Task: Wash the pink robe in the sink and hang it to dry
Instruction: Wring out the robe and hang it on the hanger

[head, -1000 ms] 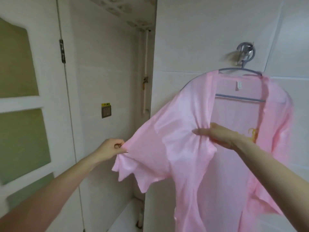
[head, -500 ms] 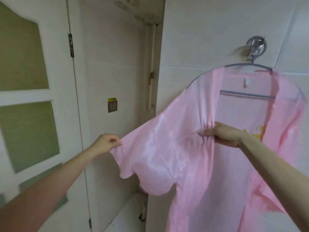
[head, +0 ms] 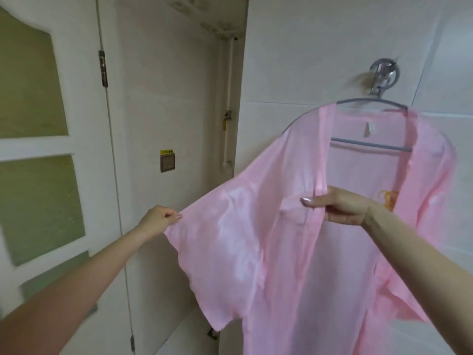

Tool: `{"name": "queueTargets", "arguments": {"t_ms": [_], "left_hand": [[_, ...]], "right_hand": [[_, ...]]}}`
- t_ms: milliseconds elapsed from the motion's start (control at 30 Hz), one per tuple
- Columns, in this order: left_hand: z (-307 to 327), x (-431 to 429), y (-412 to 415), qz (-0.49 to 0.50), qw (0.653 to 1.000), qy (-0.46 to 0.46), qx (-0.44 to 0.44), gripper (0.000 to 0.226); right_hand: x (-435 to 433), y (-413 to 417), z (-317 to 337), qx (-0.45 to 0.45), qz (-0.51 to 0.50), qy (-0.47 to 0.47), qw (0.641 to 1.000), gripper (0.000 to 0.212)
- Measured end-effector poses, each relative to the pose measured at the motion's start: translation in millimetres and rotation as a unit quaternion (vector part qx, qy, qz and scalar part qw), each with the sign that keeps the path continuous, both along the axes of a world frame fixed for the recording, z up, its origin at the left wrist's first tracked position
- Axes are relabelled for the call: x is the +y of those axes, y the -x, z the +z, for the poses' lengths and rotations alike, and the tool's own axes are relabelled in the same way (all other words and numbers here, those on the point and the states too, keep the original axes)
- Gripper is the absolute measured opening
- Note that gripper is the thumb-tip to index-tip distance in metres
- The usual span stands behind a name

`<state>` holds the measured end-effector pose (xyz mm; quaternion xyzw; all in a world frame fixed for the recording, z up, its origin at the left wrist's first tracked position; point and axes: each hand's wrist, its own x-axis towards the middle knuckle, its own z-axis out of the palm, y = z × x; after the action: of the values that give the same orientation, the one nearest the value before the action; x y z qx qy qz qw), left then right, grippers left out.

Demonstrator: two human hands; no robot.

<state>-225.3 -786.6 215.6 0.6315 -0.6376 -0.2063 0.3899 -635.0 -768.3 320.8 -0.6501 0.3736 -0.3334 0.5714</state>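
Pink robe [head: 281,239] fills the right half of the frame, hung on a grey hanger [head: 371,147]. Hanger sits on a metal wall hook [head: 384,73] at upper right. Collar up, body dropping straight down past the bottom edge; long axis vertical. One sleeve is drawn out toward centre left, running on a shallow downward slant from the shoulder.

Left hand [head: 158,221], centre left, pinches the sleeve's cuff corner between thumb and curled fingers. Right hand [head: 340,206], right of centre, grasps the robe's front edge band, thumb on top, fingers behind the cloth.

Pale tiled wall [head: 307,47] behind the robe. White door [head: 84,175] with frosted greenish panes at left, hinge [head: 103,69] on its edge. Small grey switch plate [head: 167,162] with a yellow sticker on the wall by the corner; thin white pipe [head: 227,111] runs down the corner.

Cloth is glossy with pale sheen patches, front open. White label inside the neck. Orange-yellow stitching shows partly at right.
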Motion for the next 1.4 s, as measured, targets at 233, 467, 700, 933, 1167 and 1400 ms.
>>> {"name": "queueTargets", "arguments": {"t_ms": [233,467,700,933,1167,1400], "left_hand": [[0.6,1.5,7.1,0.059,0.998,-0.004,-0.019,0.023],[-0.5,1.7,7.1,0.062,0.998,-0.015,0.012,0.023],[-2.4,-2.0,16.3,0.005,0.986,-0.092,0.136,0.018],[-14.1,-8.0,9.7,-0.032,0.997,-0.063,0.03,0.032],[-22.4,-20.7,-2.1,0.087,0.995,0.021,0.033,0.022],[-15.9,-32.9,3.8,0.121,0.962,0.055,0.24,0.007]], "right_hand": [[-3.3,-0.1,-5.2,0.128,-0.05,0.027,0.99,0.013],[-8.5,4.2,-16.1,0.049,-0.077,0.026,0.995,0.013],[-3.2,-14.3,-26.7,-0.017,-0.018,0.008,1.0,0.047],[-5.0,-10.6,-30.3,0.002,-0.023,0.016,1.0,0.065],[6.9,-4.7,-31.0,0.062,-0.041,0.01,0.997,0.021],[24.2,14.2,-60.6,0.116,-0.114,0.002,0.987,0.044]]}}
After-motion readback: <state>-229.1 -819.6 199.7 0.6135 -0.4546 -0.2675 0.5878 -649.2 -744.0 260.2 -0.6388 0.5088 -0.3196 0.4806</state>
